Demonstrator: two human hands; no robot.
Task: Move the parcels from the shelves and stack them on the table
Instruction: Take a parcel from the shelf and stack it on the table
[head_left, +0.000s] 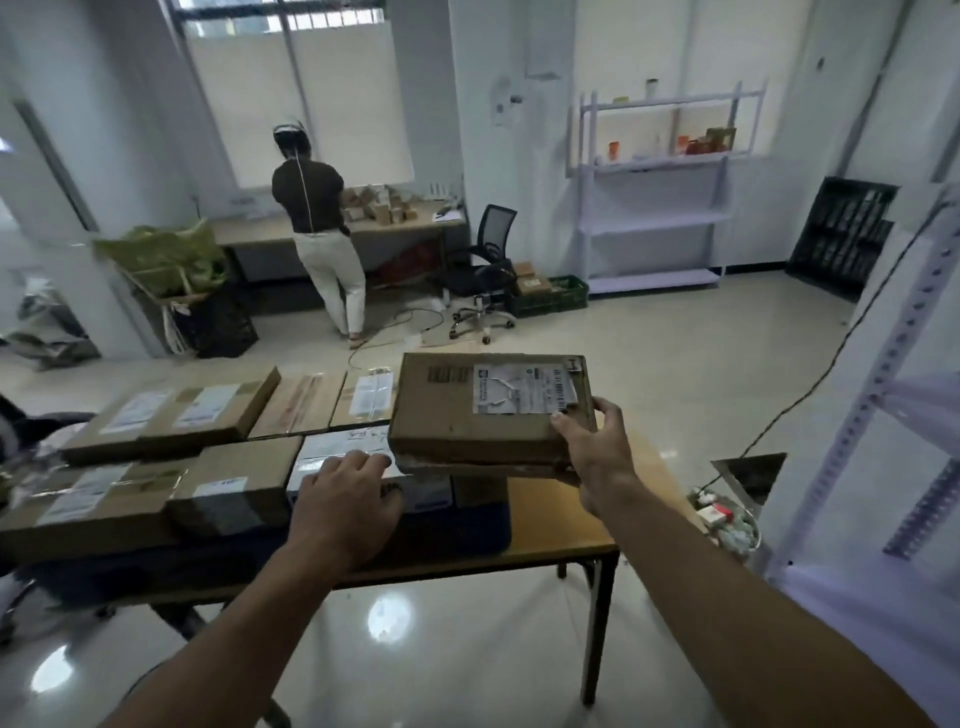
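Observation:
My right hand (597, 452) grips the near right corner of a flat brown cardboard parcel (467, 410) with a white shipping label, holding it just above the right end of the wooden table (561, 525). My left hand (348, 504) rests palm down on a white-topped parcel (348, 447) under the held one's left edge. Several other brown parcels (176, 410) lie in rows across the table to the left.
A white metal shelf frame (893, 395) stands close on my right. A bin of small items (727, 519) sits by the table's right end. Another person (322, 234) works at a far desk beside an office chair (483, 270). Cables cross the shiny floor.

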